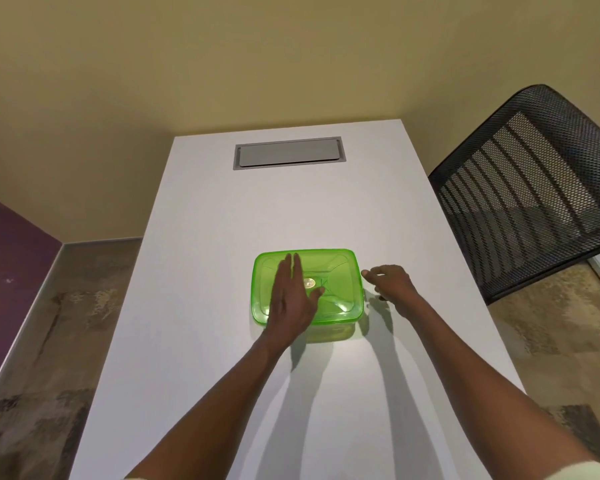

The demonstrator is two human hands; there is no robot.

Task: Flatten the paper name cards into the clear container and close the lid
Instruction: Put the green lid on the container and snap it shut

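A rectangular container with a translucent green lid [340, 271] sits on the white table [222, 237], lid on top. My left hand [291, 296] lies flat on the left half of the lid, fingers together and stretched forward. My right hand [392, 284] hovers at the container's right edge, fingers loosely curled, holding nothing. A small round sticker [310, 282] shows at the lid's centre. No paper cards can be made out; the inside is hidden by the green lid.
A grey cable hatch [288, 153] is set into the far end of the table. A black mesh chair back [534, 188] stands close to the table's right edge. Floor lies on both sides of the narrow table.
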